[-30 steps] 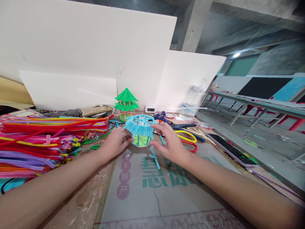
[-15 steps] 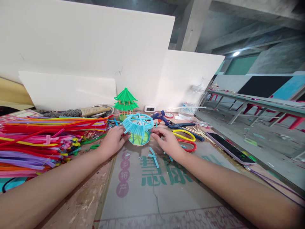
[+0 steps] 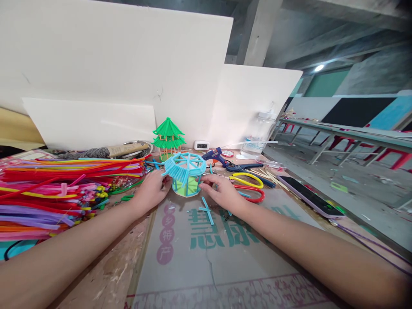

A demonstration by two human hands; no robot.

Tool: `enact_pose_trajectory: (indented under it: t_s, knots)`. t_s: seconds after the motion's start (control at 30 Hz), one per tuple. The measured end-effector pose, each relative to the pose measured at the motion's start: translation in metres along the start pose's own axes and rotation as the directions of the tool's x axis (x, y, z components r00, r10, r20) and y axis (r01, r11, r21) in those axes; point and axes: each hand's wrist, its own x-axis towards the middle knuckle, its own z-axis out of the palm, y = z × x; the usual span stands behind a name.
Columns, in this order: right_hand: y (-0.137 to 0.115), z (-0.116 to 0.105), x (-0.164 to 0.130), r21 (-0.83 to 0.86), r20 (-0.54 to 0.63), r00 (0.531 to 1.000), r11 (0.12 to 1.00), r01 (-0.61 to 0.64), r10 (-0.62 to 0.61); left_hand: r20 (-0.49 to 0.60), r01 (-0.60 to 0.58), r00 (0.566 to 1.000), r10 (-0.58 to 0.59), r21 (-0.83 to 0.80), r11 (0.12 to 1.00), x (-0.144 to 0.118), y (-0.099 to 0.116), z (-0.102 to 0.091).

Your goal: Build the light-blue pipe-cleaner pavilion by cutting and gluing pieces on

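Note:
Between my two hands stands a small pavilion model (image 3: pixel 186 189), with light-blue roof strips, blue posts and a green floor. Slats cover the left front of its roof; the rest shows open spokes. My left hand (image 3: pixel 152 187) grips its left side, fingers curled at the rim. On the opposite side, my right hand (image 3: pixel 220 191) pinches the base edge with thumb and fingers; the exact contact is partly hidden. A few cut blue strips (image 3: pixel 207 211) lie on the mat in front. Behind the model rises a green tiered pagoda model (image 3: pixel 168 133).
Bundles of colourful pipe cleaners (image 3: pixel 64 189) cover the left. To the right lie a blue glue gun (image 3: pixel 216 156), pliers (image 3: pixel 246 166), scissors with yellow and red handles (image 3: pixel 249 182) and a phone (image 3: pixel 309 195). A small digital clock (image 3: pixel 201 145) and a plastic bottle (image 3: pixel 254 139) stand behind.
The pavilion model has turned slightly between my hands, its roof slats shifting left and more of its green floor showing. My right hand has moved a little left with it.

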Motion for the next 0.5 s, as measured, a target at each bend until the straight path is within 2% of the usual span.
enact_pose_trajectory:
  t_s: [0.2,0.37,0.5]
  knots:
    - [0.001,0.0004,0.0013,0.011,0.053,0.999,1.0,-0.007,0.007,0.024,0.016,1.0,-0.016,0.011,1.0,0.0,-0.0004,-0.0003]
    - [0.0035,-0.0003,0.003,0.086,0.009,0.991,0.987,-0.135,0.134,0.004,-0.001,1.0,0.001,0.015,1.0,-0.0018,0.001,0.0003]
    - [0.01,-0.0006,0.0046,0.111,-0.008,0.984,0.978,-0.177,0.179,0.002,-0.033,0.999,0.033,-0.014,0.999,-0.0026,0.0033,-0.0002]
